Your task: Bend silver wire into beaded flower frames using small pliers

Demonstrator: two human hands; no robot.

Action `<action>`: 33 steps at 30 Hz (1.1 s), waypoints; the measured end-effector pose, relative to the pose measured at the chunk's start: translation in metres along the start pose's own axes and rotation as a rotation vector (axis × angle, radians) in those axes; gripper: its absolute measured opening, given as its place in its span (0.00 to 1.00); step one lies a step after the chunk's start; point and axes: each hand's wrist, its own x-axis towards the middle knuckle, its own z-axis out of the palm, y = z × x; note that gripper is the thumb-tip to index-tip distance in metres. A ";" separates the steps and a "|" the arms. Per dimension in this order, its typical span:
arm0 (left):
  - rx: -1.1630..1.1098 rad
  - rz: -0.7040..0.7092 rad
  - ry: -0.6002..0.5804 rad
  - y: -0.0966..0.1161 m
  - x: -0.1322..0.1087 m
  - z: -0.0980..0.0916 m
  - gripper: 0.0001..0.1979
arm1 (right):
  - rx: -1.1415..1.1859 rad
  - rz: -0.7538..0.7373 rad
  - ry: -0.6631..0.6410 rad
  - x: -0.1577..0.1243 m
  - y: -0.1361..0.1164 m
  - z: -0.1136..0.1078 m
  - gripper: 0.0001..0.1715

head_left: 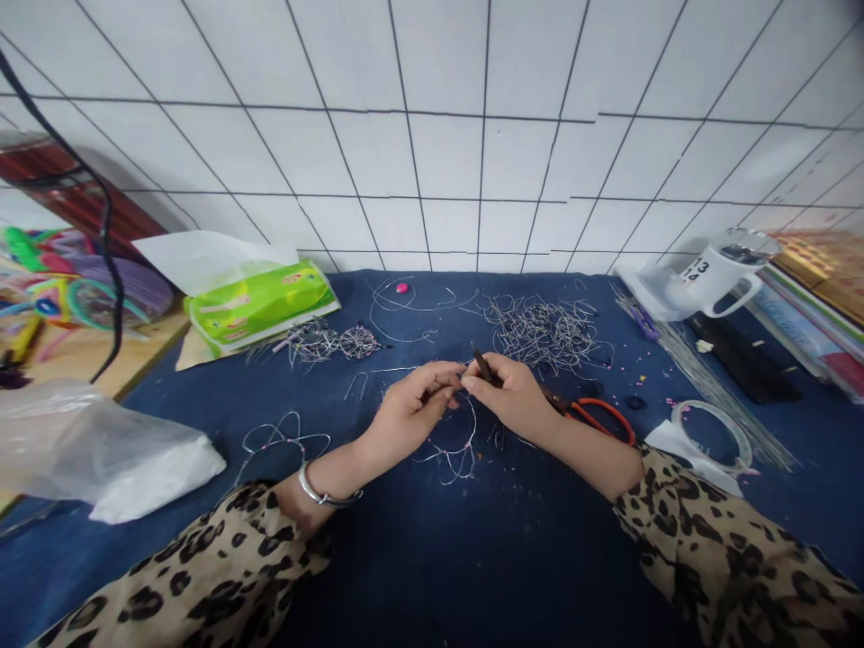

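My left hand (411,409) pinches a thin silver wire that belongs to a looped wire shape (454,454) lying on the dark blue cloth (472,558). My right hand (517,396) is closed around a small dark tool (482,366), its tip meeting the wire between my two hands. A silver bracelet (322,493) circles my left wrist. Both arms wear leopard-print sleeves.
A tangle of bent wires (546,328) lies behind my hands. Red-handled scissors (598,416) sit right of my right wrist. A green tissue pack (260,301), finished wire pieces (324,342), a white mug (715,270), straight wires (708,382), a tape ring (712,432) and a plastic bag (94,450) surround the work.
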 end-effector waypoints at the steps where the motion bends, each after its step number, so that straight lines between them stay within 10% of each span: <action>1: 0.006 -0.009 0.010 0.000 0.000 0.000 0.14 | 0.000 0.002 -0.004 0.000 0.000 0.000 0.07; 19: -0.160 -0.036 0.446 0.000 0.009 -0.011 0.07 | -0.130 0.078 -0.054 -0.006 -0.005 -0.006 0.17; 33: -0.092 0.051 0.420 0.007 0.007 -0.010 0.05 | 0.122 0.223 -0.138 -0.004 -0.018 -0.022 0.25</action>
